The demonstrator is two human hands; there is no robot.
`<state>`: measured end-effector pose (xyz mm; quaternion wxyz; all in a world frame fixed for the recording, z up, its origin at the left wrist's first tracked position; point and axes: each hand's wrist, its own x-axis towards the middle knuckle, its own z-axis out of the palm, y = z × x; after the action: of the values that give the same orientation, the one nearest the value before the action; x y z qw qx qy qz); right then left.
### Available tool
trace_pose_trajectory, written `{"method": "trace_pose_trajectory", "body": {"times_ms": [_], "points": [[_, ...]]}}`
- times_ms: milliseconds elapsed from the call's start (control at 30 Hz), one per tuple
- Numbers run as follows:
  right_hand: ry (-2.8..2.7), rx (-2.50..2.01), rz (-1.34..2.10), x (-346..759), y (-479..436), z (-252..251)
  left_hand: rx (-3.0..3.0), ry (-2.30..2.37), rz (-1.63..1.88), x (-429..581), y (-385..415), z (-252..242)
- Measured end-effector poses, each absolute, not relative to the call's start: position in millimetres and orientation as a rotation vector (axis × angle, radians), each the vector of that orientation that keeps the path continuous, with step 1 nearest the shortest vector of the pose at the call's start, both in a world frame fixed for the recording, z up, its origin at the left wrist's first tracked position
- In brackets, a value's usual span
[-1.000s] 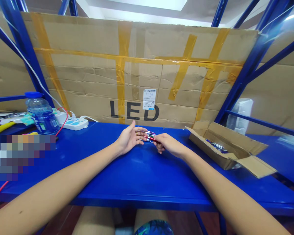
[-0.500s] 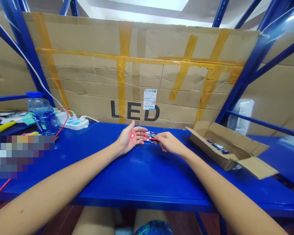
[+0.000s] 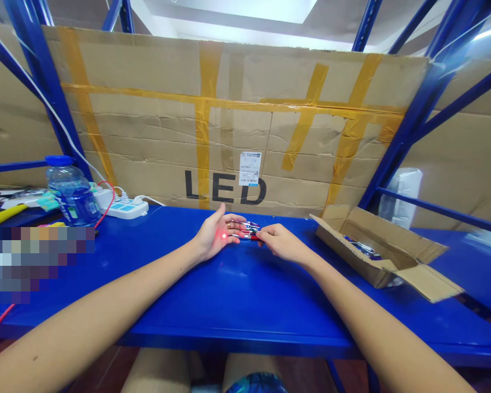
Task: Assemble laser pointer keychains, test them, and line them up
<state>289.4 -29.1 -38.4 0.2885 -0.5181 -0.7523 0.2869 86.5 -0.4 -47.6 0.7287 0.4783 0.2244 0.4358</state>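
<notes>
My left hand [image 3: 216, 232] is open, palm facing me and fingers stretched to the right, with a ring on one finger. A bright red light spot falls on its palm. In my right hand [image 3: 284, 243] a slim red laser pointer [image 3: 250, 237] is pinched between thumb and fingers, its front end toward the left palm. Just behind it, by the left fingertips, several shiny metallic pen-like pointers [image 3: 251, 225] lie close together, some purple. Whether the left fingers touch them I cannot tell.
An open cardboard box [image 3: 376, 262] at the right holds more shiny pointers. A water bottle [image 3: 73, 191] and a white power strip [image 3: 126, 207] stand at the left on the blue table [image 3: 237, 305]. A large taped cardboard sheet [image 3: 159, 131] rises behind.
The red light spot has moved slightly lower on my left palm, toward the fingers. My right hand and the laser pointer have shifted slightly; the left hand stays almost in place.
</notes>
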Motion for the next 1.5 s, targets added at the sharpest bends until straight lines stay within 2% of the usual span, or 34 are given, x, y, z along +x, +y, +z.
{"method": "trace_pose_trajectory", "body": {"times_ms": [833, 1200, 1500], "points": [[-2.009, -1.27, 0.74, 290, -32, -35, 1.107, 0.451, 0.909, 87, -1, -49], [-2.04, -1.183, 0.931, 292, -31, -38, 1.175, 0.489, 0.905, 89, -2, -50], [-1.927, -1.134, 1.168, 296, -26, -45, 1.584, 0.727, 0.849, 96, -9, -57]]}}
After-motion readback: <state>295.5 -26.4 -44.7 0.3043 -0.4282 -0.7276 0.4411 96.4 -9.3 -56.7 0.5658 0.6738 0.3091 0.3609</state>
